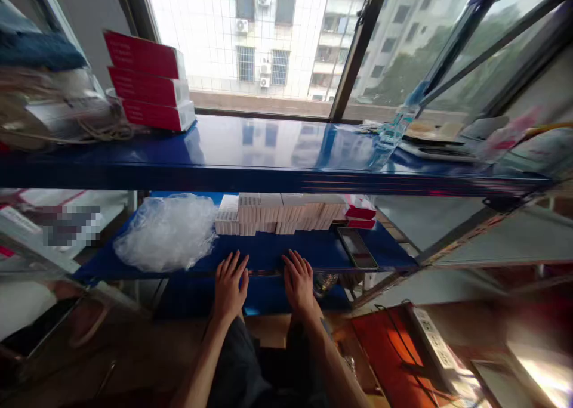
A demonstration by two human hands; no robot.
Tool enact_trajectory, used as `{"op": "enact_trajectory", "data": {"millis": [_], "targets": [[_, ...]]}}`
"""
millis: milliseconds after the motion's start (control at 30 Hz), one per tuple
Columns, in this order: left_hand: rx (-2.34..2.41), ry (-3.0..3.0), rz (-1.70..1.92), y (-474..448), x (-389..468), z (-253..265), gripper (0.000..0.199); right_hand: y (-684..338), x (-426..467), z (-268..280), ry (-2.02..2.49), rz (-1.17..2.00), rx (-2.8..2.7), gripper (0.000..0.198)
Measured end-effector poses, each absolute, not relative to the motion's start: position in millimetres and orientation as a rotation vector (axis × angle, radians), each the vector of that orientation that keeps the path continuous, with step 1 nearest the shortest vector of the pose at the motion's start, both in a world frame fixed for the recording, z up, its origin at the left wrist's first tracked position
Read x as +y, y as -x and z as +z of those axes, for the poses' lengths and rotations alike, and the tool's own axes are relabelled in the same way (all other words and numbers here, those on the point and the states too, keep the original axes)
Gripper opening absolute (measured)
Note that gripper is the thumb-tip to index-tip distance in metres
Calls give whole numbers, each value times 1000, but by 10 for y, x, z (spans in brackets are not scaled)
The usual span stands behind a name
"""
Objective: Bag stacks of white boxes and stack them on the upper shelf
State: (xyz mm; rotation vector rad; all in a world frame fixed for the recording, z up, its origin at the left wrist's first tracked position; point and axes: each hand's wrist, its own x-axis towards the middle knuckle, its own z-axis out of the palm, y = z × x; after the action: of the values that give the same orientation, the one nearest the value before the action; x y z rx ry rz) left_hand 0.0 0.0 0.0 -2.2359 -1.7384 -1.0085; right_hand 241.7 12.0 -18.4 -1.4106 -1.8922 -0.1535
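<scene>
My left hand (pixel 230 283) rests palm down at the front edge of the blue shelf (pixel 264 257), fingers spread and holding nothing. At the same edge, farther right, my right hand (pixel 298 280) lies flat with its fingers stretched out. Beyond both hands stands a long row of small white boxes (pixel 280 214), packed side by side. A heap of clear plastic bags (pixel 168 234) sits to the left of the row. Right of my right hand, a smartphone (pixel 357 248) lies near the shelf edge. Red and white boxes (pixel 360 211) are at the row's right end.
An upper blue shelf (pixel 268 148) overhangs the row. On it are stacked red boxes (pixel 150 83), a clear plastic bottle (pixel 398 121) and assorted items at both ends. A power strip (pixel 436 342) lies at lower right. Part of another person (pixel 85 318) shows at lower left.
</scene>
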Motion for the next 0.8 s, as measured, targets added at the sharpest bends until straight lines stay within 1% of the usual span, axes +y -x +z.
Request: {"op": "enact_trajectory", "data": {"millis": [167,800], "targets": [[-1738,2241,-1056,4,-20,32,45,-2422,118,-174,1407,-172,-1885,43],[-1733,2237,-1053,-7,-30,64,46,-2415,105,-135,1397,-130,-1881,44]]}}
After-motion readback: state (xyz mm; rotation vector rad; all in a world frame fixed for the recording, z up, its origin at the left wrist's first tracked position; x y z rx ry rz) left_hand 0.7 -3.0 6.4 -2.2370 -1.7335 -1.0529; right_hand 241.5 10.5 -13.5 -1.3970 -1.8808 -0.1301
